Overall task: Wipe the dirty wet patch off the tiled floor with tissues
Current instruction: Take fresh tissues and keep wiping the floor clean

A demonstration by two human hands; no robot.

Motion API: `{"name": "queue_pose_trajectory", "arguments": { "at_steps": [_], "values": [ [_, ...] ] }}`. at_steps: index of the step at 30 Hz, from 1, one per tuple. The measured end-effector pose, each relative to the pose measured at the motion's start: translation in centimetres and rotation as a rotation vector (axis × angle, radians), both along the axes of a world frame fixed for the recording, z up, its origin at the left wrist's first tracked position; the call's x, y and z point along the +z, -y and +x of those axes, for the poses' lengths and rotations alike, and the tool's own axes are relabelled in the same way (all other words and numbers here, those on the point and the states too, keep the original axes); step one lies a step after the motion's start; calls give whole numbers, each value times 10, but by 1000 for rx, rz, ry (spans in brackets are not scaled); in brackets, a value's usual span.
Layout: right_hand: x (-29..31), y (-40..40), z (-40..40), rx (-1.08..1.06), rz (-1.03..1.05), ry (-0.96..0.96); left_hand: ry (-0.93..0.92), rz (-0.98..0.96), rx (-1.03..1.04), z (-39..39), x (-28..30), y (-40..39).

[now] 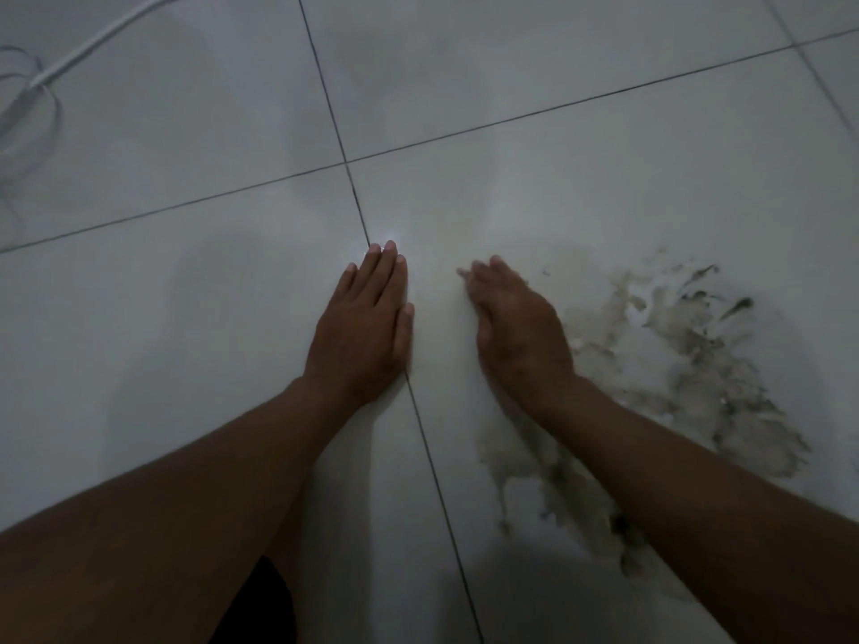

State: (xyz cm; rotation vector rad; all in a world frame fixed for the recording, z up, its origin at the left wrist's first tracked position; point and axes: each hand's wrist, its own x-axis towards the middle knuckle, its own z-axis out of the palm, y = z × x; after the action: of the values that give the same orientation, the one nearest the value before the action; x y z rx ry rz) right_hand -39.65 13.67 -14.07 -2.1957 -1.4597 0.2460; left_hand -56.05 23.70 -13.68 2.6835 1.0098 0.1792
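A dirty wet patch (pixel 688 364) of grey-black smears spreads over the pale tiled floor (pixel 511 188) at the right, running down under my right forearm. My left hand (pixel 362 327) lies flat on the tile, fingers straight and together, beside a grout line. My right hand (pixel 516 332) rests palm down just left of the patch, fingers straight, slightly blurred. Neither hand holds anything. No tissue is in view.
A white cable (pixel 69 62) with loose loops lies on the floor at the top left. Dark grout lines cross near the middle of the view. A dark piece of clothing (pixel 265 606) shows at the bottom edge between my arms.
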Motion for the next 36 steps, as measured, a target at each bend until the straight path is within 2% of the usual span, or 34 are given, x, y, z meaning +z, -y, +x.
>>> {"name": "queue_pose_trajectory", "arguments": {
  "at_steps": [3,6,8,12,13,14,17,19,21,24,26,28,32,34,36],
  "values": [
    [3,-12,7,-29,-15,-28,4,2,-35,12,0,2],
    [9,5,-4,255,-20,10,22,-9,-55,28,-1,4],
    [5,13,8,290,-5,39,20,-14,-69,37,-2,6],
    [-10,4,63,-215,41,-28,35,-31,-92,54,-2,8],
    [-9,2,71,-254,32,-32,35,-39,-97,58,-3,8],
    [-6,3,73,-213,15,-25,32,-42,-104,61,-3,8],
    [11,20,60,177,-10,15,31,-39,-108,70,-4,10],
    [15,31,63,295,0,1,35,-47,-106,75,-5,12],
    [10,32,77,174,44,20,42,-34,-99,76,-7,14],
    [-3,18,101,-232,97,47,48,-24,-94,75,-9,13],
    [-9,0,107,-368,83,67,53,-27,-87,76,-9,13],
    [-7,-12,97,-270,43,33,49,-39,-80,76,-10,15],
    [9,12,63,162,-1,-12,45,-58,-80,75,-10,14],
    [9,27,64,145,66,-5,52,-57,-78,75,-10,14],
    [3,25,74,-46,106,33,53,-52,-77,76,-10,14]
  ]
}}
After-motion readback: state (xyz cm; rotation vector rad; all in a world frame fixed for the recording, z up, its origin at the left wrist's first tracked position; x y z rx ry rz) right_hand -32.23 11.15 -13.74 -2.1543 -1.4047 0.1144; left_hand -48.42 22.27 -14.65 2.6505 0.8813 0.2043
